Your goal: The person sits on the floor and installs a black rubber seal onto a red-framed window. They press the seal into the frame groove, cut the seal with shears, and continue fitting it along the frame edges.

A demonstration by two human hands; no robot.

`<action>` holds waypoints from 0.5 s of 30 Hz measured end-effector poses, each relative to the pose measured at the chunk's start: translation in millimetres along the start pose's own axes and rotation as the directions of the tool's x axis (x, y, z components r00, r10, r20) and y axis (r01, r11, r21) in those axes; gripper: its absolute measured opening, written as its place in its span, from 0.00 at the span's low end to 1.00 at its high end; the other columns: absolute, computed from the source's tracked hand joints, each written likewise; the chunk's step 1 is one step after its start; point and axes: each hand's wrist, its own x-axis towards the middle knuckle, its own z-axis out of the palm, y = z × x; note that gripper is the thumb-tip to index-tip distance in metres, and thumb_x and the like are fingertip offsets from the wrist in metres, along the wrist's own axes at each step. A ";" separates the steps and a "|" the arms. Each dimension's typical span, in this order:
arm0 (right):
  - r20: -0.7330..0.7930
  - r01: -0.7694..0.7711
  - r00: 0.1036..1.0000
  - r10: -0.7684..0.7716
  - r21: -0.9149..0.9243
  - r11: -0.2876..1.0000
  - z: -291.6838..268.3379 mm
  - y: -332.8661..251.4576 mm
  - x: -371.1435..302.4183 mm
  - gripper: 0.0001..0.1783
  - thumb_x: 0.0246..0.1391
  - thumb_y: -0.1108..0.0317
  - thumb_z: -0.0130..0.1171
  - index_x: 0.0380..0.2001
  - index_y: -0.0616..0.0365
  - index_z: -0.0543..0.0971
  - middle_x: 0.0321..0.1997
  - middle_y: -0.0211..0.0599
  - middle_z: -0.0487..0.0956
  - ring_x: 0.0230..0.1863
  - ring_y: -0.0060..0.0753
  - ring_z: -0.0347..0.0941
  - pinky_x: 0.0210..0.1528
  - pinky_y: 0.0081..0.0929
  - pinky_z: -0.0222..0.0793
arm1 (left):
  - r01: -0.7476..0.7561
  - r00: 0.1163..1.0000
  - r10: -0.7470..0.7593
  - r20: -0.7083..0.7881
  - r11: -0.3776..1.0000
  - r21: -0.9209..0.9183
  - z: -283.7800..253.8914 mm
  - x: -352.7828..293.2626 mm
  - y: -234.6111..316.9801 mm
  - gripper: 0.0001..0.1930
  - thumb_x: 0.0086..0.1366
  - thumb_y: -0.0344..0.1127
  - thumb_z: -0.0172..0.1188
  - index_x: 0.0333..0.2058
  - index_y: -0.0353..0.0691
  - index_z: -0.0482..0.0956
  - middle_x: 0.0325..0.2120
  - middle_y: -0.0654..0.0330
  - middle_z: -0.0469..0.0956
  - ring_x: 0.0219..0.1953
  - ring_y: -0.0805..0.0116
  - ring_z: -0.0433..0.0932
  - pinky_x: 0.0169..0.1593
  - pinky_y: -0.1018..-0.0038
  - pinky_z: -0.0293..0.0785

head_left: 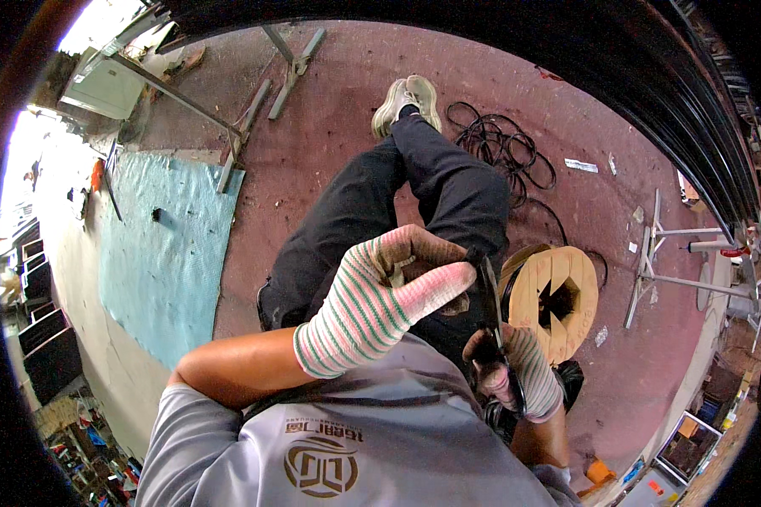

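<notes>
My left hand (372, 300), in a white glove with green and pink stripes, is raised over my lap. Its thumb and fingertips pinch the end of a narrow black strip (489, 296). From there the strip runs down to my right hand (524, 372), gloved alike, whose fingers are closed round its lower part. A dark curved piece shows beside the right fingers; whether it belongs to the strip or to a tool, I cannot tell. Just beyond the right hand stands a cardboard spool (571, 300) with dark material around its core.
Loose black coils (503, 148) lie on the red floor past my knees. My crossed legs (338, 220) stretch ahead. A light-blue sheet (169, 245) covers floor on the left. Metal trestles (296, 72) stand far left, another stand (651, 262) at right, with long black profiles (651, 84) above.
</notes>
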 end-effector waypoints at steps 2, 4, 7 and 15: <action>0.022 -0.009 1.000 0.008 0.048 0.999 -2.3 -3.9 1.3 0.37 0.46 0.29 0.64 0.34 0.57 0.79 0.24 0.26 0.76 0.26 0.22 0.72 0.29 0.21 0.66 | 0.022 1.000 -0.022 -0.006 1.000 0.006 -0.3 0.9 0.5 0.06 0.66 0.29 0.64 0.40 0.34 0.78 0.33 0.59 0.83 0.35 0.72 0.82 0.43 0.73 0.79; 0.043 -0.012 0.999 0.006 0.147 0.989 -4.6 -15.2 1.3 0.38 0.46 0.27 0.62 0.33 0.57 0.80 0.22 0.25 0.76 0.25 0.23 0.73 0.28 0.22 0.66 | 0.043 0.999 -0.043 -0.015 0.999 0.003 -0.1 0.5 1.6 0.06 0.66 0.29 0.64 0.40 0.35 0.78 0.32 0.59 0.82 0.34 0.72 0.82 0.42 0.74 0.79; -0.085 0.139 0.987 -0.137 0.029 0.990 1.2 -7.1 5.0 0.40 0.46 0.24 0.60 0.31 0.57 0.80 0.20 0.25 0.75 0.22 0.23 0.73 0.26 0.22 0.66 | 0.055 0.998 -0.055 -0.021 0.998 -0.006 1.4 1.2 3.3 0.06 0.67 0.29 0.64 0.40 0.35 0.78 0.32 0.60 0.82 0.34 0.72 0.82 0.41 0.74 0.79; -0.047 0.041 0.998 -0.037 0.096 0.995 1.7 -1.4 4.4 0.41 0.47 0.23 0.58 0.31 0.57 0.79 0.19 0.26 0.75 0.20 0.24 0.72 0.24 0.23 0.65 | 0.044 0.999 -0.045 -0.017 0.998 -0.039 -0.4 4.3 -1.5 0.07 0.67 0.31 0.64 0.39 0.35 0.78 0.32 0.60 0.82 0.35 0.72 0.82 0.43 0.74 0.78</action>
